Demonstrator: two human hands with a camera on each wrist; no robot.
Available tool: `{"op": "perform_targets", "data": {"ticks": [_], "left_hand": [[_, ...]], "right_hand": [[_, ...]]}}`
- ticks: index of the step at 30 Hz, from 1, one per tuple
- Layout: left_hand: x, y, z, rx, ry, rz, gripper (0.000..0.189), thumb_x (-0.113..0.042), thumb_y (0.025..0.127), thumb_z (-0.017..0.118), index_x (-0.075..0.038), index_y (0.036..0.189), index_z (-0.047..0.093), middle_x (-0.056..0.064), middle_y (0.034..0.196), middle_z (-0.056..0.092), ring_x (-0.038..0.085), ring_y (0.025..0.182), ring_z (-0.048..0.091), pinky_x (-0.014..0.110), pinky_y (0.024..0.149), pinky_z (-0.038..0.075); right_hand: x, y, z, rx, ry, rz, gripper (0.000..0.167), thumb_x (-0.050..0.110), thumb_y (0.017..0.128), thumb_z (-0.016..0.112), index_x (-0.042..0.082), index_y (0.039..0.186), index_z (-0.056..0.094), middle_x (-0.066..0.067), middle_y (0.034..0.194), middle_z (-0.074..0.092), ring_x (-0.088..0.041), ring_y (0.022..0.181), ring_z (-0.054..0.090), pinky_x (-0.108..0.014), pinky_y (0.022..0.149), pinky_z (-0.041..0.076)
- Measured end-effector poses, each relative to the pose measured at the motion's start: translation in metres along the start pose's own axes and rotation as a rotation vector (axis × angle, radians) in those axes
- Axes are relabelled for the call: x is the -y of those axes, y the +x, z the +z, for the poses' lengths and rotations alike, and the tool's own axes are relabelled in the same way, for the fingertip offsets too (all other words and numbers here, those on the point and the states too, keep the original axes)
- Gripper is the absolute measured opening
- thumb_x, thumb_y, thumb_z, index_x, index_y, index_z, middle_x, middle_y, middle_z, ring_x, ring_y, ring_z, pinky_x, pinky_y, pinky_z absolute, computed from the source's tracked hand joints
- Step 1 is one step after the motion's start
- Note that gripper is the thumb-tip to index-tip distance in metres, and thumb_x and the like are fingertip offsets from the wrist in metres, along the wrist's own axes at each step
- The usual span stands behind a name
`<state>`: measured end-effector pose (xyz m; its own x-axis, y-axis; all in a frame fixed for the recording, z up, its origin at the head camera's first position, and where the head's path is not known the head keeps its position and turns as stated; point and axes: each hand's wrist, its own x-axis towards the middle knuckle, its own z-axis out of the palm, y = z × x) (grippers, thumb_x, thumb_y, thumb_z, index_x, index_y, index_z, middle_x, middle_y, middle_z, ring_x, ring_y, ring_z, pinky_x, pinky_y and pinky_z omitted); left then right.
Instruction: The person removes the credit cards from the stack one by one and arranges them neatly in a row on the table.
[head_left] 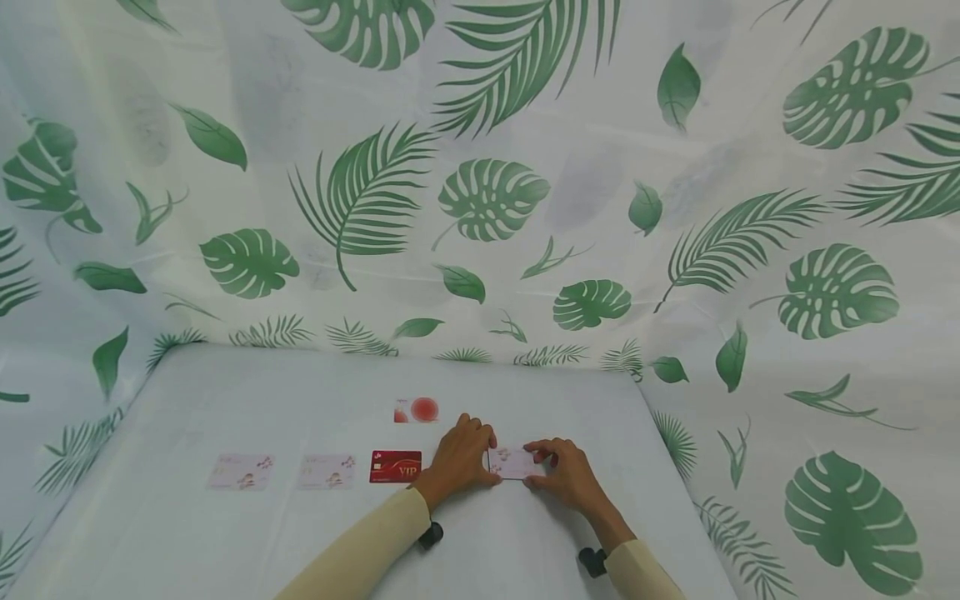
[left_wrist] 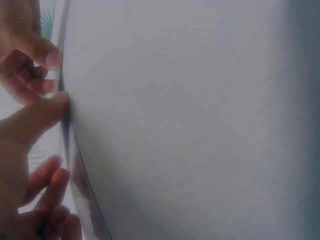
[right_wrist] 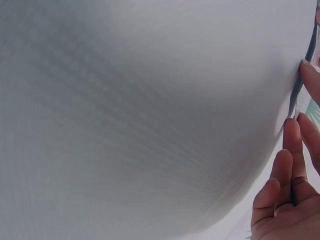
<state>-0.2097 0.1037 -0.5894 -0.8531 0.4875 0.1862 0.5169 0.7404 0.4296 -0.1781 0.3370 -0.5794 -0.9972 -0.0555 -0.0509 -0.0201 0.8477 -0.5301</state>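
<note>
Pinching a card (head_left: 513,463), both hands (head_left: 459,452) (head_left: 567,477) show it pink-patterned only in head view

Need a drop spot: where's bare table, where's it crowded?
Bare table: behind the two pale cards, left of the red-circle card; also in front of them, left of the left sleeve. Crowded: red VIP card, left hand, held card, right hand.

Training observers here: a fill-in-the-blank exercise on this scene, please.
The dark red rectangular card bears the large letters ____.
The white sheet backdrop is printed with green ____.
The left hand and right hand hold a pale pink-patterned card, while ____ other cards lie on the white table.

VIP; leaves; four
</note>
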Motion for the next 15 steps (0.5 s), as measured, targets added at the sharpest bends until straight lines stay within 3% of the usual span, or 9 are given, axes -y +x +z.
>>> {"op": "perform_targets", "data": {"ticks": [15], "left_hand": [[-0.0002,0.0014,-0.0003,0.026,0.038,-0.014,0.052,-0.049,0.074,0.097,-0.017,0.109,0.074,-0.002,0.096,0.065,0.013,0.090,0.047,0.025,0.079,0.049]], "right_hand": [[0.0042,-0.0002,-0.0029,0.006,-0.015,0.014,0.050,0.013,0.073,0.097,0.020,0.121,0.082,0.007,0.094,0.070,-0.015,0.090,0.051,-0.029,0.077,0.039]]}}
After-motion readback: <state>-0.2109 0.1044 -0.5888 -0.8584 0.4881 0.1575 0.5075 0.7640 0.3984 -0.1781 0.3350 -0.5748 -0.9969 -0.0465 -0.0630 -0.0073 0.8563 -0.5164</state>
